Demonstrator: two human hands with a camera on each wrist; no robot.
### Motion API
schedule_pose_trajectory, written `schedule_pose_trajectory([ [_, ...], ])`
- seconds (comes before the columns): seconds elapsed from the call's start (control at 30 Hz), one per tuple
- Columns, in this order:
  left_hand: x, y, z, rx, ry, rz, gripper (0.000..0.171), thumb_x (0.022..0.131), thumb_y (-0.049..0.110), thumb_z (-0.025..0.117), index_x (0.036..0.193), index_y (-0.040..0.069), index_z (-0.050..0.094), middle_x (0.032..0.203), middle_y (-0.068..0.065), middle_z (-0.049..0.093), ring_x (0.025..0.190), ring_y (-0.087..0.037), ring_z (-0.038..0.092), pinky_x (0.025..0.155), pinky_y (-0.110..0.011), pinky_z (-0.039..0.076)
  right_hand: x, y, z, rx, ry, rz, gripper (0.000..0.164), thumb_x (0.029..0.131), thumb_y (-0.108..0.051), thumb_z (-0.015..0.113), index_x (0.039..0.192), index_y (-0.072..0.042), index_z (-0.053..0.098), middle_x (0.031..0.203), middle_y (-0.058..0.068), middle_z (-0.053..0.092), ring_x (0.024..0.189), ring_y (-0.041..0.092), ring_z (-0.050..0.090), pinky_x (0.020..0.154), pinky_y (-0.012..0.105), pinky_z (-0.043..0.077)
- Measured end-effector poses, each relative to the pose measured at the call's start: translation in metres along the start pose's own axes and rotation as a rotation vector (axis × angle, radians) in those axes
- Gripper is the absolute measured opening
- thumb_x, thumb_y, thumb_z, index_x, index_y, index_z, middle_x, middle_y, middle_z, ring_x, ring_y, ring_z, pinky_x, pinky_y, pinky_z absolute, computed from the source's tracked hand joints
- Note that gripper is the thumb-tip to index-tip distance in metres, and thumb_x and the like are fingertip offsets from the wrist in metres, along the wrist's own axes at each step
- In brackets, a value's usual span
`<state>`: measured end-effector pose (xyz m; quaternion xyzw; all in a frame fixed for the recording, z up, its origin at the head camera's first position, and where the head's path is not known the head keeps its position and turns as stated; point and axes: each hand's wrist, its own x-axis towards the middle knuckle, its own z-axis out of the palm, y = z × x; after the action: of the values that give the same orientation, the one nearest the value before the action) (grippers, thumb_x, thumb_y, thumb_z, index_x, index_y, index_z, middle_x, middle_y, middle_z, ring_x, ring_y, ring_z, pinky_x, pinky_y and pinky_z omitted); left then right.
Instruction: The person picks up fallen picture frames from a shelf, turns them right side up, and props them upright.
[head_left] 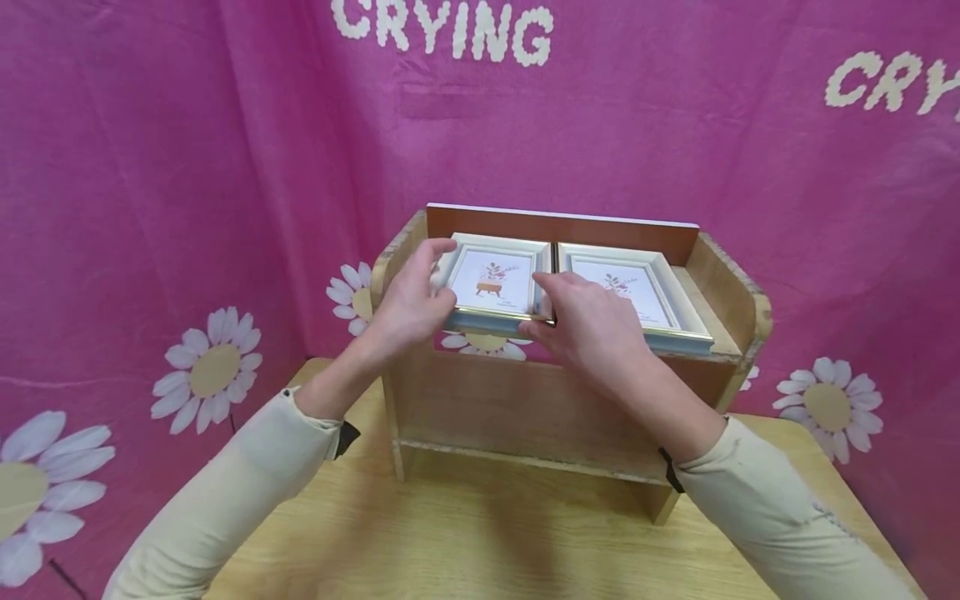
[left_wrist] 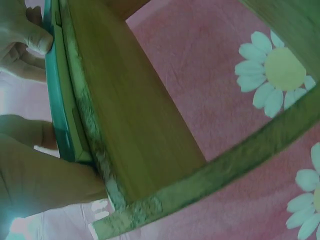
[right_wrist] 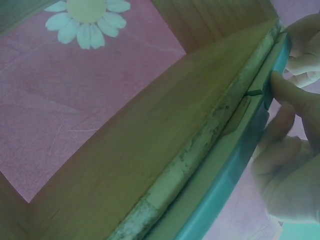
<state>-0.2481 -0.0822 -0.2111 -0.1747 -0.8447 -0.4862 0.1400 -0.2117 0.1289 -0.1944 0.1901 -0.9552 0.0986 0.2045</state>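
Note:
Two cream picture frames lie side by side on the top board of a small wooden shelf (head_left: 495, 400), each showing a flower print. My left hand (head_left: 416, 296) grips the left picture frame (head_left: 492, 283) at its left side, thumb near the front corner. At that frame's right side, my right hand (head_left: 600, 325) pinches the edge, with the thumb at the front. The hand partly covers the right picture frame (head_left: 656, 292). In the right wrist view, a thumb (right_wrist: 287, 92) touches the frame's edge near the gap between the two frames. Some fingertips are hidden.
The shelf has raised side panels (head_left: 738, 292) and a back board (head_left: 562, 223). It stands on a light wooden table (head_left: 420, 533). Behind and around hangs a pink cloth (head_left: 637, 125) with daisies and white lettering.

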Motion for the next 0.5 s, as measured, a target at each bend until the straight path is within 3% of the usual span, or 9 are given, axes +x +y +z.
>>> schedule_pose_trajectory([
  [0.13, -0.004, -0.003, 0.004, -0.063, 0.07, 0.011, 0.057, 0.088, -0.006, 0.054, 0.142, 0.008, 0.042, 0.152, -0.014, 0.041, 0.134, -0.03, 0.043, 0.109, -0.045, 0.042, -0.001, -0.001, 0.002, -0.016, 0.019, 0.007, 0.059, 0.083, -0.031, 0.08, 0.133, -0.008, 0.059, 0.116, 0.014, 0.068, 0.096, 0.038, 0.067, 0.074, 0.055, 0.055],
  [0.37, -0.008, -0.004, 0.008, -0.131, 0.149, 0.068, 0.055, 0.087, -0.01, 0.052, 0.139, 0.008, 0.045, 0.15, -0.016, 0.045, 0.136, -0.035, 0.044, 0.112, -0.046, 0.04, -0.001, 0.003, 0.005, -0.033, 0.093, 0.013, 0.075, 0.076, -0.035, 0.086, 0.138, -0.005, 0.055, 0.128, 0.014, 0.066, 0.107, 0.034, 0.053, 0.087, 0.049, 0.051],
  [0.5, -0.013, -0.006, 0.011, -0.168, 0.199, 0.124, 0.056, 0.086, -0.013, 0.05, 0.138, 0.005, 0.045, 0.147, -0.016, 0.047, 0.134, -0.034, 0.047, 0.109, -0.043, 0.044, 0.0, 0.007, 0.005, -0.032, 0.132, -0.023, 0.073, 0.073, -0.034, 0.088, 0.132, -0.002, 0.058, 0.11, 0.013, 0.072, 0.103, 0.035, 0.051, 0.088, 0.049, 0.047],
])
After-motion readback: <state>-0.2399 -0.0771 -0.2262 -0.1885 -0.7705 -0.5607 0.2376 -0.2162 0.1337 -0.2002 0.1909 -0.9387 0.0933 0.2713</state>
